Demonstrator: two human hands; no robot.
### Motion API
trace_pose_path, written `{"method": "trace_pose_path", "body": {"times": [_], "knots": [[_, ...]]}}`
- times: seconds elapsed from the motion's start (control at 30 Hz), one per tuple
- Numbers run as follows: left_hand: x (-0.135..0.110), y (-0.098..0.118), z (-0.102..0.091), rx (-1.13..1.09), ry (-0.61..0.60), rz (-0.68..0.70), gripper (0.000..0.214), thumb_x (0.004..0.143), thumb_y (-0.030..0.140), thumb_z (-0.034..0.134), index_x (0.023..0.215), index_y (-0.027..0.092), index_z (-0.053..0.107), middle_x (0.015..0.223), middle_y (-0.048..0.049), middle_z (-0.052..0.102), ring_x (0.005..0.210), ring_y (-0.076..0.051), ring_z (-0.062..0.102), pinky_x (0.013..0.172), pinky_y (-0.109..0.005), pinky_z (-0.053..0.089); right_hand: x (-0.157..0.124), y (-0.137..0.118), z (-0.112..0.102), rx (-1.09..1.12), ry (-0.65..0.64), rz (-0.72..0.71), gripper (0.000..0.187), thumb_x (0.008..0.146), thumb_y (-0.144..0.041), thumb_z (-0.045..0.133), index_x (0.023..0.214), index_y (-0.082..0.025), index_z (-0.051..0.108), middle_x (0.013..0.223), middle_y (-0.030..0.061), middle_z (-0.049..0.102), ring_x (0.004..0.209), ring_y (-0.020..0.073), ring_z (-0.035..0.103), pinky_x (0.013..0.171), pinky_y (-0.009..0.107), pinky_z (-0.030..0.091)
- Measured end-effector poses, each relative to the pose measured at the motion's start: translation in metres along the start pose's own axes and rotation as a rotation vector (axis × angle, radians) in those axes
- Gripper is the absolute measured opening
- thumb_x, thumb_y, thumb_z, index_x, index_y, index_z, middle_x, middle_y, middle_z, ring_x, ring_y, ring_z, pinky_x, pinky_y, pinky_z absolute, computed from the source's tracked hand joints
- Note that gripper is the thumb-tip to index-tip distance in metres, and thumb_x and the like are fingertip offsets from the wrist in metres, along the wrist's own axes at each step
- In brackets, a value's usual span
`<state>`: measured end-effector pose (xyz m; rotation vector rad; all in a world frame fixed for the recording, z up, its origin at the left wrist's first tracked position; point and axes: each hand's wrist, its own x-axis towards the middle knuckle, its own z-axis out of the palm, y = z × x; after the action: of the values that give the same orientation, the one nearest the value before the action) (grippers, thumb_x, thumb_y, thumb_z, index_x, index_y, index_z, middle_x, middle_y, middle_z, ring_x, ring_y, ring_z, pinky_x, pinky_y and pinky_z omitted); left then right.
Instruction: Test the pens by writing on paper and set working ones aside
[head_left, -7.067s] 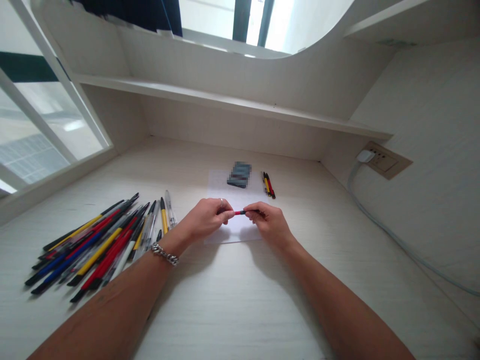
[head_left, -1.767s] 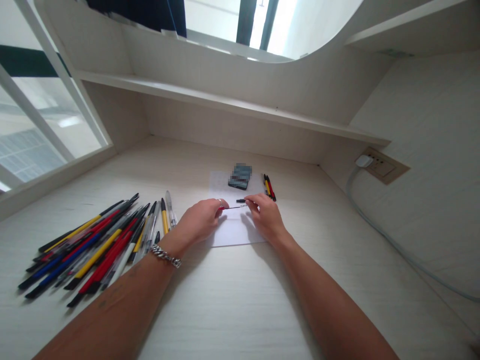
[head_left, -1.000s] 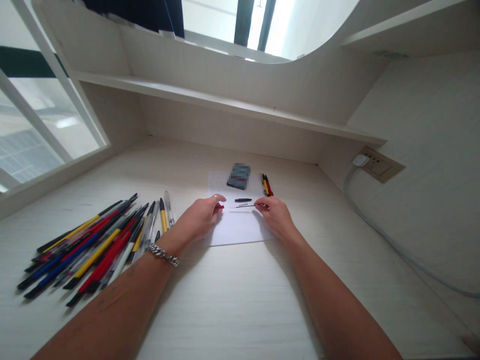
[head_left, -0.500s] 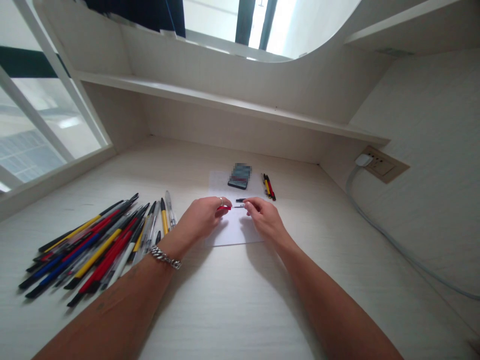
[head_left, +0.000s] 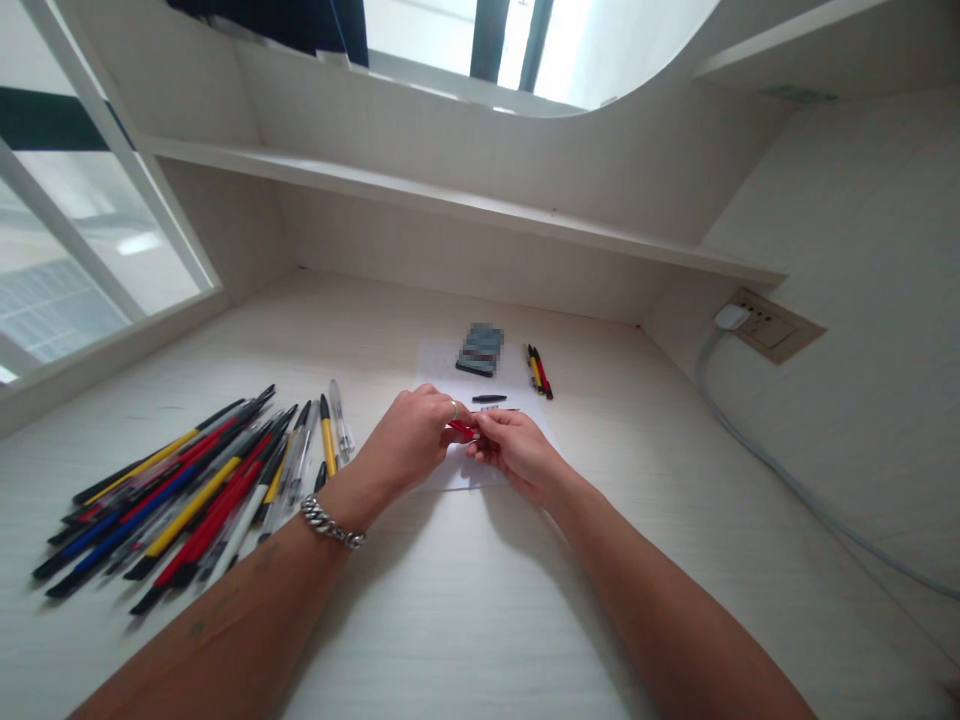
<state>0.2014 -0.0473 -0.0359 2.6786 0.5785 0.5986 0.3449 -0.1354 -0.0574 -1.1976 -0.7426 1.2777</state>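
A loose heap of coloured plastic pens [head_left: 187, 490] lies on the pale wood-grain desk [head_left: 450, 610]. The left hand [head_left: 411, 447], a silver chain bracelet [head_left: 332, 523] at its wrist, and the right hand [head_left: 514, 457] pinch a short red plastic pen barrel [head_left: 463, 430] between narrowly closed fingertips, over a white paper sheet [head_left: 457, 475], just below a slim black pen piece [head_left: 489, 398].

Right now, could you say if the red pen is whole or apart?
Apart, it seems: left hand and right hand hold a red piece; a black piece and thin refill lie on the paper.
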Motion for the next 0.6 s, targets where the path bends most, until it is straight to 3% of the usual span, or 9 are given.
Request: {"method": "trace_pose_path", "body": {"times": [0.2, 0.43, 0.6], "knots": [[-0.001, -0.008, 0.002, 0.047, 0.037, -0.015, 0.015, 0.085, 0.023, 0.063, 0.095, 0.024, 0.074, 0.090, -0.0040, 0.074, 0.089, -0.022, 0.061, 0.083, -0.034, 0.046, 0.006, 0.004, -0.010, -0.137, 0.040, -0.054, 0.009, 0.076, -0.022, 0.069, 0.084, -0.016, 0.070, 0.078, 0.0043, 0.068, 0.064, 0.0110, 0.062, 0.067, 0.027, 0.052], [-0.001, -0.018, 0.011, -0.039, 0.014, -0.140, 0.024, 0.083, 0.013, 0.056, 0.097, 0.022, 0.073, 0.093, -0.0050, 0.073, 0.088, -0.022, 0.063, 0.080, -0.033, 0.047, 0.008, -0.001, -0.031, -0.768, 0.279, -0.394, 0.017, 0.077, -0.012, 0.061, 0.085, -0.021, 0.074, 0.089, 0.0058, 0.074, 0.083, 0.0191, 0.067, 0.080, 0.035, 0.051], [-0.001, -0.019, 0.013, -0.085, 0.008, -0.152, 0.027, 0.083, 0.011, 0.054, 0.100, 0.021, 0.073, 0.099, -0.0060, 0.074, 0.090, -0.021, 0.065, 0.081, -0.033, 0.048, 0.010, 0.003, -0.037, -0.983, 0.312, -0.507, 0.025, 0.078, -0.007, 0.058, 0.091, -0.021, 0.074, 0.089, 0.0051, 0.074, 0.081, 0.0188, 0.066, 0.078, 0.033, 0.049]]}}
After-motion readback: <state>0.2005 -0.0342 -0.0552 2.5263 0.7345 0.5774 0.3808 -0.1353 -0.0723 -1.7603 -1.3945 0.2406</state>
